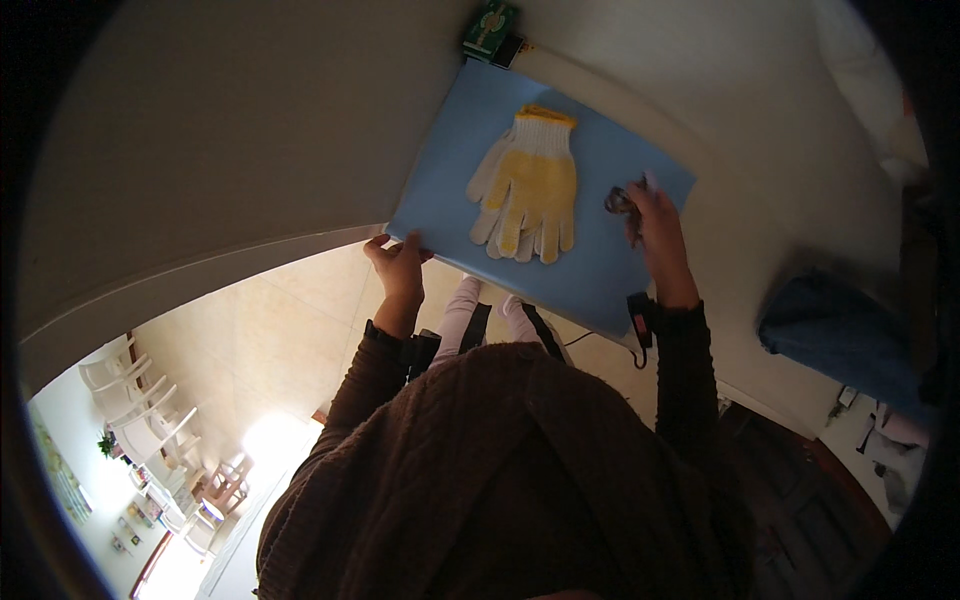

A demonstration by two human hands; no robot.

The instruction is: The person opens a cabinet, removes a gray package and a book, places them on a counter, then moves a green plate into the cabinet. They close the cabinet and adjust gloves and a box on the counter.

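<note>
A pair of white knit work gloves with yellow coated palms [536, 187] lies stacked on a blue mat or board [442, 165], cuffs away from me and fingers towards me. My left hand [401, 262] is at the near left corner of the blue sheet, thumb on top and fingers by its edge. On the right, over the same sheet, my right hand [658, 217] has its fingers closed on a small shiny object [618, 200], blurred and partly covered; its kind cannot be told.
A green box [489, 31] stands beyond the far corner, beside a small dark item. Walls border the surface. Dark blue cloth [832, 330] lies at right. A dark cable [639, 356] hangs by my right wrist. White chairs [142, 405] stand far off at lower left.
</note>
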